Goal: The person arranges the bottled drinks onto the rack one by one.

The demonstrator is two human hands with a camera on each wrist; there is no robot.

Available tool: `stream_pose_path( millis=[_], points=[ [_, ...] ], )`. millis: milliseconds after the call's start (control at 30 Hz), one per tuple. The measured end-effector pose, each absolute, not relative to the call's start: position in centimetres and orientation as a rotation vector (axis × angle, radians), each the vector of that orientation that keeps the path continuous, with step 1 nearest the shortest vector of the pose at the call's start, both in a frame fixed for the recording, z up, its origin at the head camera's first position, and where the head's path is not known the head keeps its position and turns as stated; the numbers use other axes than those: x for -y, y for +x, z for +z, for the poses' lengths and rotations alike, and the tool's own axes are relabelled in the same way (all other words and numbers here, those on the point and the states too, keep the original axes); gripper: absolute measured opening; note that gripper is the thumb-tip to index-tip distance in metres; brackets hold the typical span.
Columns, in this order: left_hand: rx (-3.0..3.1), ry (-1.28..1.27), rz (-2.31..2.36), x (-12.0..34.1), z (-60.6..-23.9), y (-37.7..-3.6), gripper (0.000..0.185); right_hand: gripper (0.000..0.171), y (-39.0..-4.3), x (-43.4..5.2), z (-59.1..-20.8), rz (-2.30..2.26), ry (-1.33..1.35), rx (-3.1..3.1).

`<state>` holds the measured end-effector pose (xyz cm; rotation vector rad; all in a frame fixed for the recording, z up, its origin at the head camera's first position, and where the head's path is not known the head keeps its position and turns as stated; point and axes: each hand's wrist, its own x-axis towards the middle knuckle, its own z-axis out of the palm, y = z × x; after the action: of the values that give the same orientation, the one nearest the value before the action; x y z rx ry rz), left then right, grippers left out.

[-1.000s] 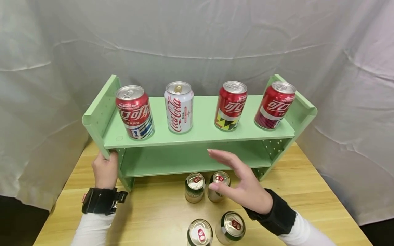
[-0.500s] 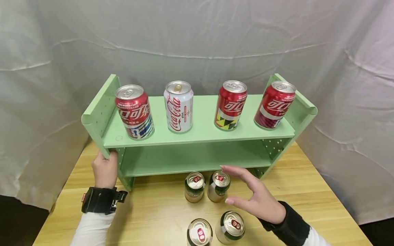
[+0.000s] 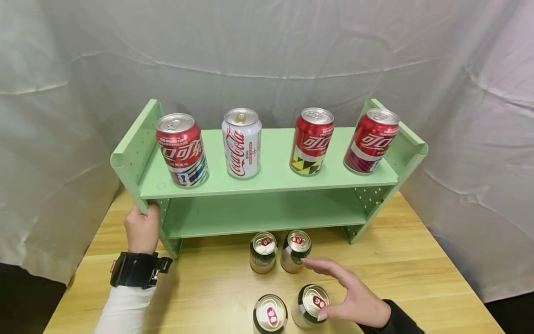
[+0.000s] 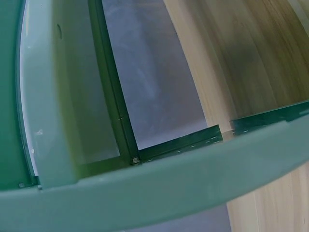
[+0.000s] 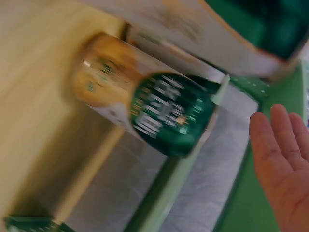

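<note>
My left hand (image 3: 142,229) grips the left end of the green two-tier shelf (image 3: 250,185), its fingers hidden behind the side panel. Green shelf parts (image 4: 145,198) fill the left wrist view. Over the table's front right, my right hand (image 3: 356,301) has fingers and thumb spread apart, holding nothing. Its thumb tip overlaps the lid of the front right green-and-gold can (image 3: 303,308). Another such can (image 3: 269,314) stands left of it, and two more, a left one (image 3: 263,255) and a right one (image 3: 295,253), stand upright by the shelf. A green-labelled can (image 5: 149,96) shows blurred in the right wrist view.
On the top tier stand a red can (image 3: 183,153), a white can (image 3: 242,146), another red can (image 3: 312,144) and a red-and-maroon can (image 3: 370,144). The wooden table (image 3: 400,260) carries the shelf. A grey cloth (image 3: 267,55) hangs behind.
My right hand has moved down and toward me, from before the lower tier to the front right can, fingers still spread. My left hand has stayed at the shelf.
</note>
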<state>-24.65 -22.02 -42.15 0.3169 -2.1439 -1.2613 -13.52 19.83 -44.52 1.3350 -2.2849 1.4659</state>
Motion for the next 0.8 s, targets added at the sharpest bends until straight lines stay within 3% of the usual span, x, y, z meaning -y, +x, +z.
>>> stream_pose_path(
  millis=[433,667,800],
  points=[
    [2.127,0.329,-1.258,22.1,-42.3,-24.6,0.021,0.09,-11.0,-20.0,-48.7,1.61,0.999,2.461],
    [2.115,0.32,-1.262,22.0,-42.3,-24.7,0.021,0.101,-11.1,-19.1,-50.5,1.746,0.942,2.366],
    [2.111,0.317,-1.256,21.9,-42.3,-24.7,0.019,0.099,-11.2,-19.0,-51.2,1.813,0.932,2.349]
  ],
)
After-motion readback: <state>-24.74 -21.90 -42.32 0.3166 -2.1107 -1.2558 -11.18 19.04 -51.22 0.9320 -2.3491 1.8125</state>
